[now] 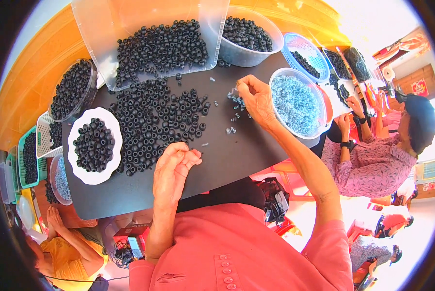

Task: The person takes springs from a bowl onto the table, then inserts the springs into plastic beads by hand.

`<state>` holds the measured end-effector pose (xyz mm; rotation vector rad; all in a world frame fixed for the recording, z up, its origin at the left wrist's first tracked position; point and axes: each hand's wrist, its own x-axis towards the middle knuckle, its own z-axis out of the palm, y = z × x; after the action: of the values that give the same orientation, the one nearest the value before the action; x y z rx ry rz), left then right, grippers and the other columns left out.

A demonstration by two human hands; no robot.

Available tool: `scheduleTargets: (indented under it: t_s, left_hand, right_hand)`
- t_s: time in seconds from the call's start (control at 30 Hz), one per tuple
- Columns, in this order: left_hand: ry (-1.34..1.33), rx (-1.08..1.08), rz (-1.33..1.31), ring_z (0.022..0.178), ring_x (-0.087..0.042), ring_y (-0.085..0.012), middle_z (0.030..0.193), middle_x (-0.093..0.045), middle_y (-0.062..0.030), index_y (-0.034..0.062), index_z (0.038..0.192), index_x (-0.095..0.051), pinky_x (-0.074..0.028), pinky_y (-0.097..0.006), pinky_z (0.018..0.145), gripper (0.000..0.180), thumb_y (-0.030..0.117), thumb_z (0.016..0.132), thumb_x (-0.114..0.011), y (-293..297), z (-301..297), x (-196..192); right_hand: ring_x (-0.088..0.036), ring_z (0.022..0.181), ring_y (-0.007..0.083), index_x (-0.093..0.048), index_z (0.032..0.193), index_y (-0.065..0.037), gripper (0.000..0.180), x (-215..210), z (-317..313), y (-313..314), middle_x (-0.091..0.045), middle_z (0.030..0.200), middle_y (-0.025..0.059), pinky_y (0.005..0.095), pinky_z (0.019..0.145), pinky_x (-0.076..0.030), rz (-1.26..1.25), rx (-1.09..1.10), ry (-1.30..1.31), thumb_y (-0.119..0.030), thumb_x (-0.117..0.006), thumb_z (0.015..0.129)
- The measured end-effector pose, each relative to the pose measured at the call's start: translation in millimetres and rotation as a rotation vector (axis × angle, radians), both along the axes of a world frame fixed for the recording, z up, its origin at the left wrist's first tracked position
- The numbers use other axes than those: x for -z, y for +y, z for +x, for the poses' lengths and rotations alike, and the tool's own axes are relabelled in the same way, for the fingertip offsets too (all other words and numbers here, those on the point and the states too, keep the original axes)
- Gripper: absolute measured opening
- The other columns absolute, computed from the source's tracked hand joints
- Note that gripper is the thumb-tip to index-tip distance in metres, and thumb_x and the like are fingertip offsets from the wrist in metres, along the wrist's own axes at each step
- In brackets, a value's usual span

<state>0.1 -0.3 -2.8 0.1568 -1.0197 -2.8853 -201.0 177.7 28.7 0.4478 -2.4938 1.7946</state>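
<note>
two hands over a black table [237,160] strewn with small parts

the left hand [173,169] hovers, fingers curled, at the near edge of the black ring pile [154,121]; whether it holds one i cannot tell. beyond the pile, the right hand [256,99] pinches a small silvery piece beside the bowl of silvery pieces [297,104].

We see a matt black table top [227,160] strewn with black rings [154,121] that look like dull rubber or plastic; the small silvery pieces [234,104] beside them glint like metal, as do those filling the clear plastic bowl [275,77]. The tipped tray [96,39] is frosted translucent plastic, the white plate [76,165] smooth and glossy, the blue basket [319,53] perforated plastic
</note>
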Motion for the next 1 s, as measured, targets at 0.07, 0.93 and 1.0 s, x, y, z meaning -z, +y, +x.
scheduleTargets:
  t_s: [0.07,0.93,1.0]
  left_hand:
    - [-0.003,0.004,0.001,0.097,-0.059,-0.0272,0.087,-0.065,-0.0139,-0.0003,0.104,-0.053,-0.046,-0.037,0.088,0.019,0.011,0.094,-0.042,-0.2,-0.1,-0.4]
    - [-0.042,-0.119,-0.005,0.096,-0.058,-0.0273,0.082,-0.063,-0.0136,-0.001,0.102,-0.054,-0.047,-0.039,0.087,0.017,0.012,0.093,-0.046,-6.4,6.6,-18.9]
    - [-0.016,-0.134,-0.023,0.096,-0.058,-0.0271,0.081,-0.062,-0.0126,-0.0009,0.102,-0.053,-0.047,-0.039,0.087,0.018,0.013,0.093,-0.046,-10.9,9.0,-18.6]
  right_hand:
    - [-0.047,0.058,0.0034,-0.057,0.076,0.0,0.014,6.8,-2.5,1.7,-0.054,0.062,-0.0022,0.0226,0.054,-0.041,-0.048,-0.05,0.061,-0.01,-0.059,0.085]
    - [-0.061,0.079,0.0258,-0.063,0.088,-0.005,0.021,-5.3,93.8,-7.7,-0.062,0.09,0.0094,0.0342,0.067,-0.05,0.18,-0.468,0.56,0.003,-0.067,0.069]
    - [-0.059,0.082,0.024,-0.063,0.091,-0.006,0.023,-0.9,100.7,-18.1,-0.061,0.095,0.0073,0.035,0.072,-0.048,0.23,-0.554,0.577,-0.004,-0.07,0.069]
